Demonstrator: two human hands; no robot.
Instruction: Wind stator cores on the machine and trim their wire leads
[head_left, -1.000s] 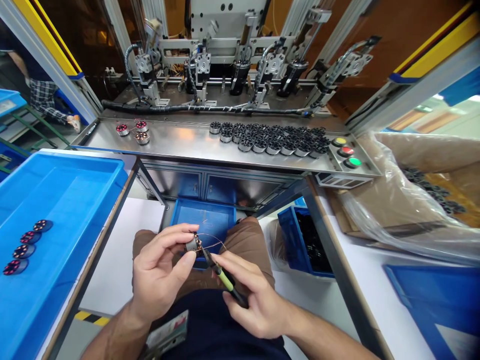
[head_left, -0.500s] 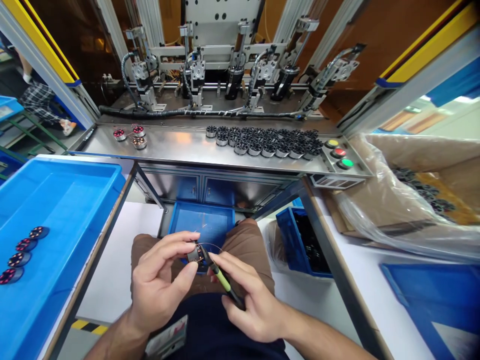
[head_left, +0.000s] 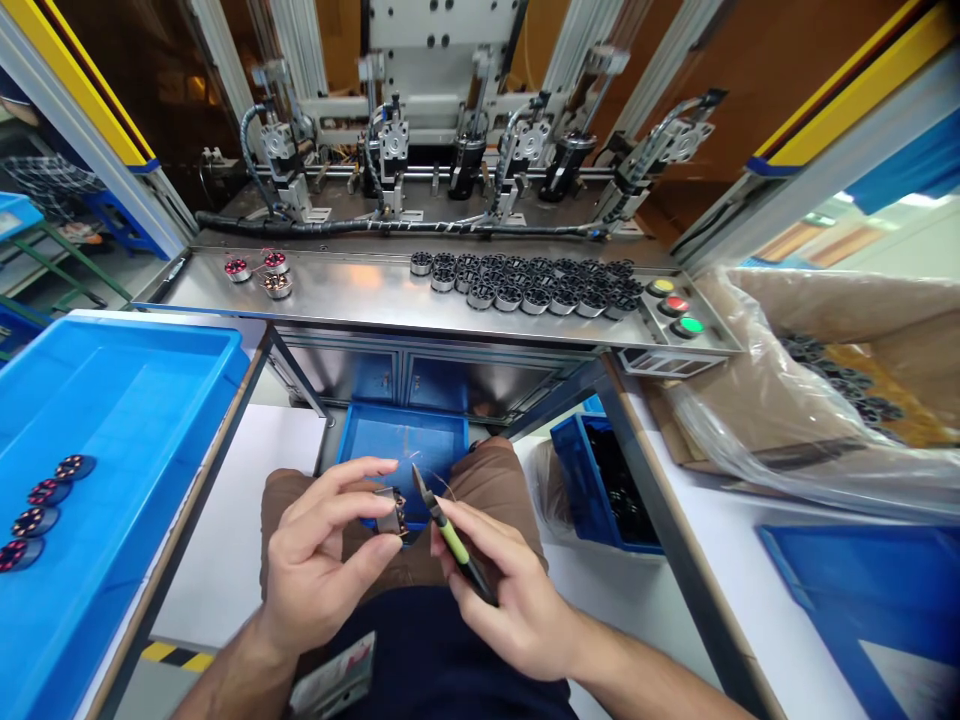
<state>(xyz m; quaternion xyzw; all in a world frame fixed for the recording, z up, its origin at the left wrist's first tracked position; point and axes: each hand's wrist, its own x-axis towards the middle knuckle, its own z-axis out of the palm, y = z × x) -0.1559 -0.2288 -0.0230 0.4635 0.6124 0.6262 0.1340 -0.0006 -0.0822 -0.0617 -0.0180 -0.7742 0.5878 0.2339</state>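
Observation:
My left hand [head_left: 326, 550] pinches a small wound motor stator [head_left: 390, 512] between thumb and fingers, with copper windings on the side that faces right. My right hand [head_left: 510, 580] is wrapped round wire cutters [head_left: 454, 545] with green and black handles. Their dark jaws [head_left: 421, 482] point up and away, just right of the stator and apart from it. A thin loose copper wire [head_left: 445, 484] curves beside the jaws near my right fingertips. Both hands are above my lap, over a blue bin [head_left: 405, 435] on the floor.
Rows of black stator cores [head_left: 525, 280] and several wound stators [head_left: 276, 285] stand on the metal ledge [head_left: 337, 280] of a machine. A blue tray [head_left: 135, 400] on the left holds several wound stators. At right are colored push buttons [head_left: 675, 305] and a plastic-lined carton [head_left: 720, 400].
The cutters have moved off the stator to the right, and their jaws now show beside it. My left hand keeps the stator in nearly the same place, turned slightly.

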